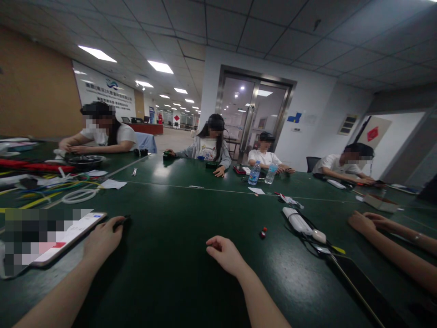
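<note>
My left hand is closed on a small dark object above the dark green table, just right of a lit tablet. What the dark object is cannot be made out. My right hand rests at the middle of the table with its fingers curled together; nothing shows in them, though their inner side is partly hidden. To the right of it lies a small red and black item, not touched by either hand.
Cables and tools spread over the left. At right are a white power strip, a dark flat device, another person's hands and an open box. Two bottles stand farther back, near several seated people.
</note>
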Demonstrator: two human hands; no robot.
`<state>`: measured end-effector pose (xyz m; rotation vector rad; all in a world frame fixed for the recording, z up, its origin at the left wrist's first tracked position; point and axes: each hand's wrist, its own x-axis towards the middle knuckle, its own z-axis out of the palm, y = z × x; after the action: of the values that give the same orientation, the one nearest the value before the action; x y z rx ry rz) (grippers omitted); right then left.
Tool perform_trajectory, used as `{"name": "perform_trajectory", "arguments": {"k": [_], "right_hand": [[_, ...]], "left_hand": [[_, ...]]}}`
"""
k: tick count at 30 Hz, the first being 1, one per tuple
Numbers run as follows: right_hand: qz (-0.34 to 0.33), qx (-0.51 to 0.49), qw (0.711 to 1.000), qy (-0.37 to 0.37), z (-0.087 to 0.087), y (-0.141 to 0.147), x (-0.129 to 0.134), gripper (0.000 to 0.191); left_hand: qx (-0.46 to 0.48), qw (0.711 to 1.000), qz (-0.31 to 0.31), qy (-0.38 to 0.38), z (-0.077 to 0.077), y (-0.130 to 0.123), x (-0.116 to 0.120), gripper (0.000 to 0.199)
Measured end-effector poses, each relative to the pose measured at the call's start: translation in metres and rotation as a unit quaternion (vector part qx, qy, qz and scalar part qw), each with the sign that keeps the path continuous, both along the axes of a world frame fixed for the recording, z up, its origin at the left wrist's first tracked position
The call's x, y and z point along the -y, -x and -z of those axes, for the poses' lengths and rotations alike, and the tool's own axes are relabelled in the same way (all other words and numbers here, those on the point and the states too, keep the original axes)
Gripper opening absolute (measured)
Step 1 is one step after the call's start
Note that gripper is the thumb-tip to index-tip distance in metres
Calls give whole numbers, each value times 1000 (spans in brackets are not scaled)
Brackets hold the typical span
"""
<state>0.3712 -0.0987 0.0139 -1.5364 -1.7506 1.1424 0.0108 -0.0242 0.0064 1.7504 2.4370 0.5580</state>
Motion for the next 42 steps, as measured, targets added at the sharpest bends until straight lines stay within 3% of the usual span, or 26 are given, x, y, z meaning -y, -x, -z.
{"name": "perform_trajectory", "arguments": {"k": [18, 42], "right_hand": [[-2, -10, 1000, -8, 4, -1, -2, 26], [4, -14, 1000, 0, -2, 0, 2, 26]], "left_hand": [[3, 1000, -4, 13, 1, 1, -1, 44], [7, 1000, 1, 12, -1, 1, -1, 43]]}}
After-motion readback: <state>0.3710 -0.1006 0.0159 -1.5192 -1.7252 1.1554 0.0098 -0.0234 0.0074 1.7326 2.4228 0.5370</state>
